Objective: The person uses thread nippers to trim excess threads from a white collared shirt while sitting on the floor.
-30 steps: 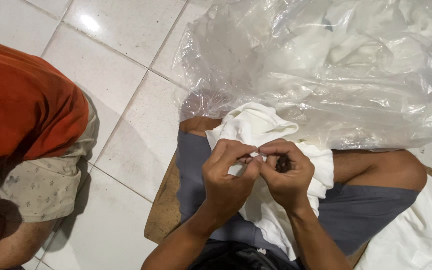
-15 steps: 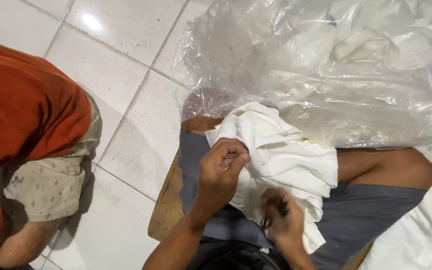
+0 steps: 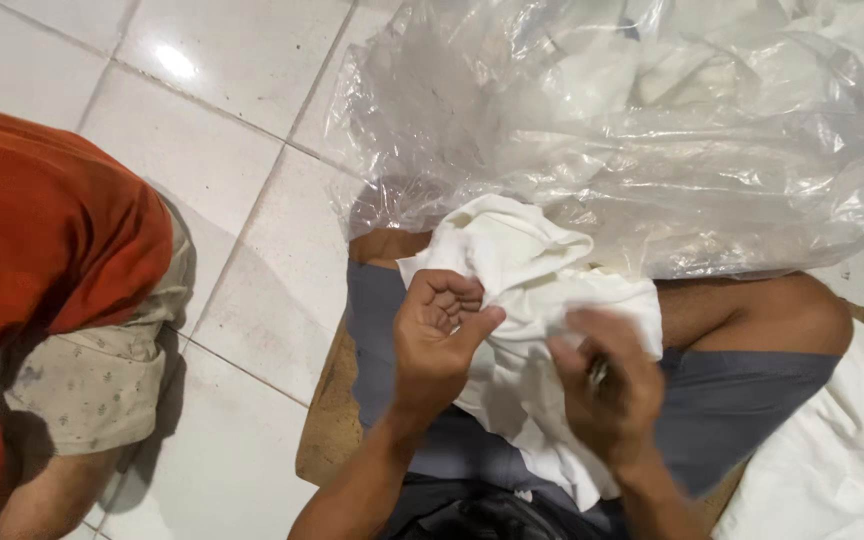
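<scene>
- While the person is seated on the floor with one knee bent, a crumpled white cloth garment is seen lying across the lap, over grey-blue shorts.
- Left hand is held palm-up just at the garment's left edge; the fingers are curled inward with the thumb laid across toward the cloth. Whether a fold or thread is pinched between them cannot be told.
- Right hand is blurred, placed over the lower right part of the garment. The fingers are loosely bunched, and a small dark object is glimpsed among them — its kind cannot be made out, nor how firmly it is held.
- Both hands are kept near each other but apart, the cloth between and beneath them.
- A large clear plastic bag, stuffed with more white fabric, is noted just beyond the garment, resting against the bent knee.
- A flat brown mat is seen under the seated person, on white glossy floor tiles.
- More white cloth is spread at the lower right.
- Another person — orange shirt, pale patterned shorts — is crouched at the left, well apart from the hands.
</scene>
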